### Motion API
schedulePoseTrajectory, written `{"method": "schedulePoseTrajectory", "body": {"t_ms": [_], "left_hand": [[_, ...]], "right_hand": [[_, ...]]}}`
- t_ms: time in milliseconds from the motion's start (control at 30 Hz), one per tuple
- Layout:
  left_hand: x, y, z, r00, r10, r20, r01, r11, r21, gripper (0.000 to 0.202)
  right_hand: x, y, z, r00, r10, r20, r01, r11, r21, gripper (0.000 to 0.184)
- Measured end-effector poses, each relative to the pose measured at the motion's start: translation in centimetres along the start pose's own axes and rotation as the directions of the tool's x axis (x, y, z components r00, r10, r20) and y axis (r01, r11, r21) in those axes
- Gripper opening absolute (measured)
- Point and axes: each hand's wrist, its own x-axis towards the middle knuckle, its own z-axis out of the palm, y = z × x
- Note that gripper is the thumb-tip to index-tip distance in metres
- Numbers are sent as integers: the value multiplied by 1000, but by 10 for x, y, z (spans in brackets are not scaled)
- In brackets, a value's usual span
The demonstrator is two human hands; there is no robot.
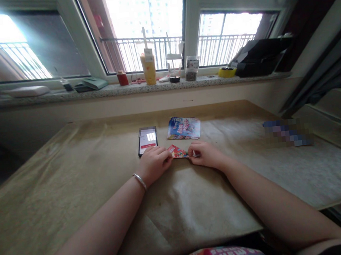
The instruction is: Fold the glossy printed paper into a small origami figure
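Note:
A small folded piece of printed paper (177,152), red with coloured patterns and a pointed top, lies on the cloth-covered table (177,195). My left hand (154,163) pinches its left corner. At the opposite corner, my right hand (204,154) is closed on the paper between thumb and fingers. Part of the paper is hidden by my fingers. Just beyond my left hand is a smartphone (148,139) with a lit screen. Behind the paper rests a stack of blue printed leaflets (184,127).
On the stone windowsill (160,86) stand a yellow drink cup (149,69) with a straw, a red-lidded jar (122,78), a clear container (192,68), yellow tape (227,72) and a black box (257,57). A blurred-out item (288,132) lies at the table's right.

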Motion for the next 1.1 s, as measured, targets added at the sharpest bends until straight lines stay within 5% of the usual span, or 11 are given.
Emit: {"method": "schedulePoseTrajectory", "body": {"t_ms": [1100], "left_hand": [[-8, -16, 1, 993, -35, 109, 47, 993, -113, 12]], "right_hand": [[-8, 34, -21, 989, 89, 116, -75, 990, -118, 6]]}}
